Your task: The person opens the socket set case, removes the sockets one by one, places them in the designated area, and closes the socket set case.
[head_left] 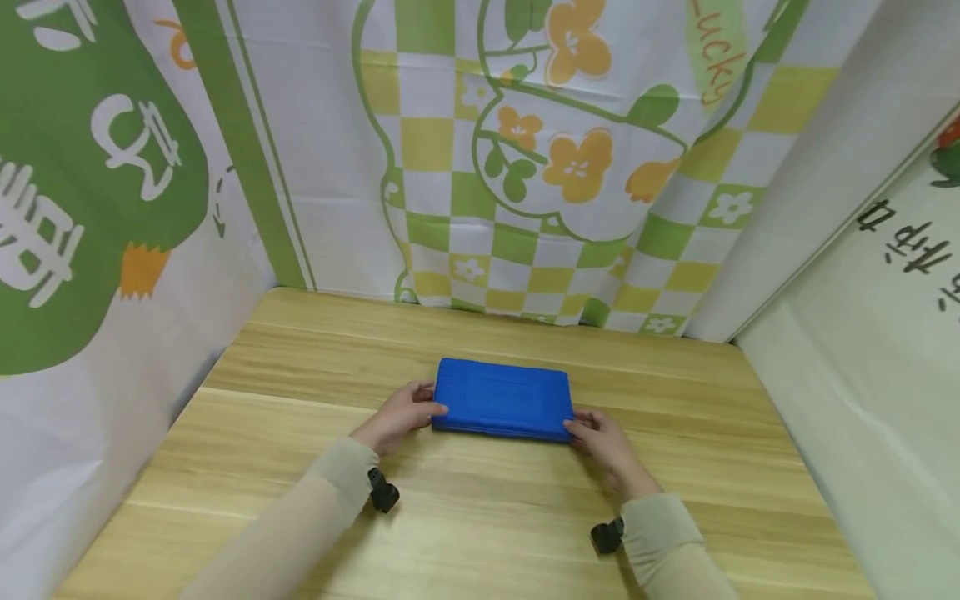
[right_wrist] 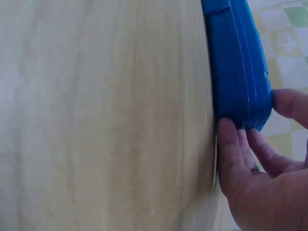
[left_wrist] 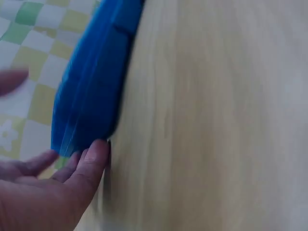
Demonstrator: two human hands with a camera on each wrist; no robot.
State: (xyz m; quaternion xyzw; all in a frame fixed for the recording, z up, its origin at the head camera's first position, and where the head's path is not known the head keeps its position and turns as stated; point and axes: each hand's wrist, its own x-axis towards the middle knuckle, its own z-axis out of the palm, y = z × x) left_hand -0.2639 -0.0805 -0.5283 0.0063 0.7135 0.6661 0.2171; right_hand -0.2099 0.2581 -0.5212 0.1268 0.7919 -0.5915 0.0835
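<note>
A flat, blue plastic case [head_left: 501,398] lies closed on the wooden table, its long side facing me. My left hand [head_left: 401,414] is at its left end. In the left wrist view, the fingertips [left_wrist: 97,150] touch the low corner of the case [left_wrist: 94,91], while the blurred thumb stands apart from it. At the right end, my right hand [head_left: 603,442] pinches the near corner. The right wrist view shows that thumb against the upper edge of the case [right_wrist: 238,67] and the fingers [right_wrist: 230,139] at its lower end. The inside of the case is hidden.
The wooden table [head_left: 480,525] extends around the case on all sides. Behind it hangs a printed curtain [head_left: 517,275] with green and yellow checks. White printed sheets [head_left: 885,358] stand along both sides. Each sleeve cuff carries a small black camera [head_left: 384,492].
</note>
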